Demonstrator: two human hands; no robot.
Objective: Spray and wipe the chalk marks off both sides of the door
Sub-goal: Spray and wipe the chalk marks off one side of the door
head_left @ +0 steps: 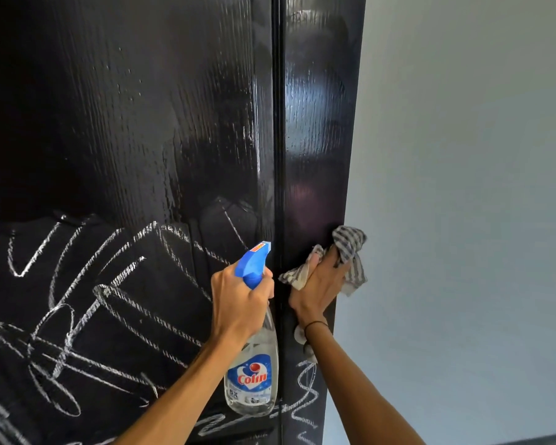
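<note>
A glossy black door (142,107) fills the left and middle of the head view. Its upper part looks wet and streaked. White chalk scribbles (87,303) cover the lower part, and more chalk marks (307,393) run down the narrow right strip. My left hand (238,303) grips a clear spray bottle (254,377) with a blue trigger head, its nozzle pointing at the door. My right hand (318,284) presses a grey striped cloth (347,248) flat against the right strip near the door's edge.
A pale grey wall (463,187) lies to the right of the door's edge. A vertical groove (278,123) divides the door's main panel from the right strip. A thin dark band circles my right wrist.
</note>
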